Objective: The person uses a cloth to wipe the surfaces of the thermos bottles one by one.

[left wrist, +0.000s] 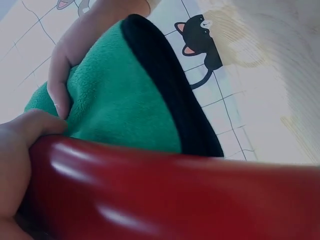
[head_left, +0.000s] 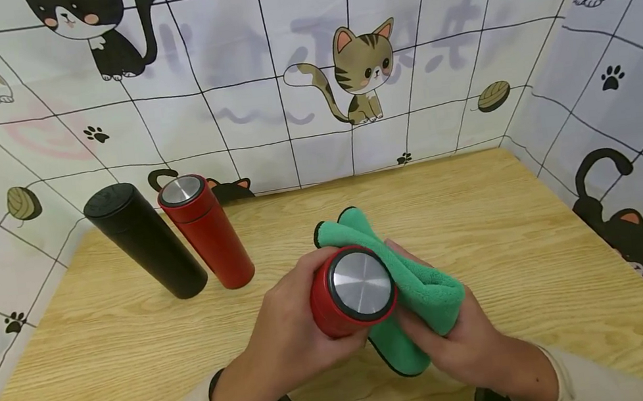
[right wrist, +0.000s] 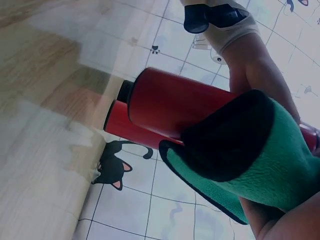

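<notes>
The left hand is gripping the red bottle over the desk, well short of its far edge, while the right hand is clasping the green cloth against the bottle. Steady holding and snug cloth are likely favouring even contact.

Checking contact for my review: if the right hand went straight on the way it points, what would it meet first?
Most likely the red bottle held in the left hand, through the green cloth the right hand grips; exact depth is unclear.
</notes>
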Demonstrator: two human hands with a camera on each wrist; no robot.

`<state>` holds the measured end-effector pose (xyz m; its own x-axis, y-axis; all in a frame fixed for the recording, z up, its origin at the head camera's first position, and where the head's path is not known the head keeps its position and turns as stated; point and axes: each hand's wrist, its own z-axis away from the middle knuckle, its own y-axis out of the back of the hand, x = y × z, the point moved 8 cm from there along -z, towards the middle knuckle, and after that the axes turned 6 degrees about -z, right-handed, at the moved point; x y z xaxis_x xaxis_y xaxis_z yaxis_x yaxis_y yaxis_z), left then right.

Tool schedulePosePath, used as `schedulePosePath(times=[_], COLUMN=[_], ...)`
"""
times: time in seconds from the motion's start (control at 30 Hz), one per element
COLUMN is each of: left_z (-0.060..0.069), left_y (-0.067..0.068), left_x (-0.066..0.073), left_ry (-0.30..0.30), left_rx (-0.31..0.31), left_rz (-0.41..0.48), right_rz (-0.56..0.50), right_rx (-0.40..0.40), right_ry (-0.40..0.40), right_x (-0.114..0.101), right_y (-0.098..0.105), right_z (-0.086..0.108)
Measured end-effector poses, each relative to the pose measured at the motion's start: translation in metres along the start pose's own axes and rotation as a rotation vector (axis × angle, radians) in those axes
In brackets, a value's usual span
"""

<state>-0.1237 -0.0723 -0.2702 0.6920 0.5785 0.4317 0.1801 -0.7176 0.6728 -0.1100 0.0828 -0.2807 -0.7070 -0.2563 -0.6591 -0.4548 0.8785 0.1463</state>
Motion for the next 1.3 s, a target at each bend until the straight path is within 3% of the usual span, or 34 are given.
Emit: schedulePosePath(times=[0.1,0.2,0.3,0.4,0.47,0.67,0.73,0.8,0.97,1.1,1.3], left_z=[0.0,0.0,0.0,-0.001,-0.001,0.004,0.006,0.006,0.004,0.005,0.008], left_y=[0.003,0.005,0.007,0.008,0.011,0.021,0.025,0.029,0.041,0.044,0.043], left_x=[0.002,0.005,0.005,0.003,0.001,-0.013,-0.015,-0.014,-0.006,0.001,0.008], left_ry=[-0.017,-0.041,-0.05,-0.042,-0.019,0.131,0.13,0.086,-0.108,-0.219,-0.316], left_rx=[0.009,0.024,0.044,0.064,0.094,0.209,0.252,0.306,0.43,0.437,0.448], left_rz=[0.07,0.123,0.171,0.253,0.313,0.498,0.546,0.586,0.666,0.666,0.687], right_rz=[0.017,0.123,0.19,0.172,0.132,0.098,0.066,0.014,-0.226,-0.419,-0.529], right_rx=[-0.037,-0.057,-0.048,-0.036,-0.017,0.066,0.089,0.113,0.163,0.151,0.107], right_ry=[-0.031,-0.085,-0.218,-0.384,-0.463,-0.684,-0.763,-0.84,-1.001,-1.081,-1.132], right_x=[0.003,0.007,0.018,0.033,0.043,0.068,0.075,0.082,0.096,0.103,0.104], right_y=[-0.004,-0.005,-0.002,0.004,0.008,0.021,0.023,0.025,0.021,0.012,0.002], right_z=[0.001,0.003,0.005,0.008,0.011,0.021,0.024,0.028,0.037,0.043,0.05])
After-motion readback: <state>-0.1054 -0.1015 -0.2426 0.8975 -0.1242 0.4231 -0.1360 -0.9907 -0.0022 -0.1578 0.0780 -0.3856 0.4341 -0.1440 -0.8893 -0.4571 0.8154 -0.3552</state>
